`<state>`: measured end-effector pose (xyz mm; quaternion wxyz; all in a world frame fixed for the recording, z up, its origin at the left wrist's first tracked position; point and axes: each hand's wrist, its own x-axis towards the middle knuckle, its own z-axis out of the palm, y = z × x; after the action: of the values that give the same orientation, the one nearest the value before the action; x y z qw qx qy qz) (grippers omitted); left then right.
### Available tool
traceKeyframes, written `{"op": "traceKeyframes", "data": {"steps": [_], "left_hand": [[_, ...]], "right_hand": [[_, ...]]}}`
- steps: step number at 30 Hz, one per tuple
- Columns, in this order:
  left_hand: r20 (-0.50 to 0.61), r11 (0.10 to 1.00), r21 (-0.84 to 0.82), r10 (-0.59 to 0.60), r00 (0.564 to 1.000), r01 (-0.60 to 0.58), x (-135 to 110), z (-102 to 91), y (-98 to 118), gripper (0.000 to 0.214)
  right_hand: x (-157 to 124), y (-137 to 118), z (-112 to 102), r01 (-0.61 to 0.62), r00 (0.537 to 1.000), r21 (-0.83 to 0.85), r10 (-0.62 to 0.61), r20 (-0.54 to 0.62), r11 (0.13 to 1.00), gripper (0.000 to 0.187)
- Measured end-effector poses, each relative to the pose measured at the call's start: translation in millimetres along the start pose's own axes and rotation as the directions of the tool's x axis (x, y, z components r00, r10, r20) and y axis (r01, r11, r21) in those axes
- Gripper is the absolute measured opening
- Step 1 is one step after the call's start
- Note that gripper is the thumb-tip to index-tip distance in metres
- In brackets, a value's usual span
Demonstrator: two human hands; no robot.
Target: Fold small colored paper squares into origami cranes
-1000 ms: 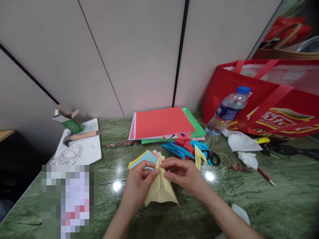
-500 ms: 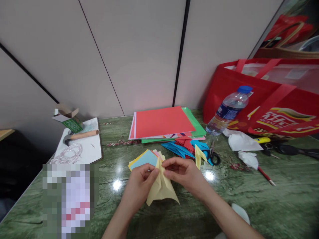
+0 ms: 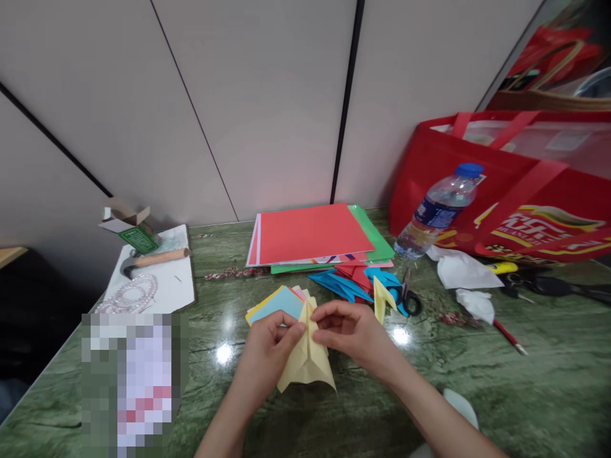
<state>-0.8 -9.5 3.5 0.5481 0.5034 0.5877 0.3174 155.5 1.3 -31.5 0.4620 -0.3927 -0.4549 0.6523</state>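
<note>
A folded pale yellow paper [image 3: 308,364] stands between my hands above the green marble table [image 3: 477,388]. My left hand [image 3: 267,353] pinches its upper left edge with thumb and fingers. My right hand [image 3: 356,334] pinches the top of the paper from the right, fingers curled over it. Just behind my hands lies a small stack of coloured square sheets [image 3: 277,304], blue on top.
Large red and green sheets [image 3: 312,236] lie at the back, folded blue and red pieces [image 3: 346,283] and scissors [image 3: 405,299] in front. A water bottle [image 3: 436,213] leans on a red bag [image 3: 515,184]. A hammer [image 3: 153,261], beads and a small box sit at left.
The yellow paper's lower edge has narrowed and shifted slightly left as my fingers press the fold. Both hands stay in nearly the same place.
</note>
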Motion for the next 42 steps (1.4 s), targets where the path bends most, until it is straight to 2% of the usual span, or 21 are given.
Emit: {"op": "traceKeyframes", "data": {"steps": [9,26,34,42], "left_hand": [[0.021,1.000,-0.024,-0.018,1.000,0.018,1.2,0.3,-0.9,0.027],[0.037,1.000,-0.025,-0.007,0.999,0.008,2.5,-0.2,-1.9,0.028],[0.052,0.999,-0.037,-0.023,0.998,0.025,4.1,-2.6,-5.7,0.029],[0.070,0.999,0.003,0.045,0.997,-0.046,1.7,-1.9,-4.3,0.030]], "right_hand": [[-0.7,1.2,1.1,0.068,0.998,-0.041,-0.067,0.021,0.997,0.020],[-1.7,1.1,3.2,0.044,0.996,-0.027,-0.042,0.078,0.999,0.020],[-2.0,1.6,4.5,0.047,0.997,-0.088,-0.041,0.070,0.995,0.021],[-2.5,0.1,4.3,0.026,0.998,-0.141,-0.018,0.061,0.990,0.023]]}}
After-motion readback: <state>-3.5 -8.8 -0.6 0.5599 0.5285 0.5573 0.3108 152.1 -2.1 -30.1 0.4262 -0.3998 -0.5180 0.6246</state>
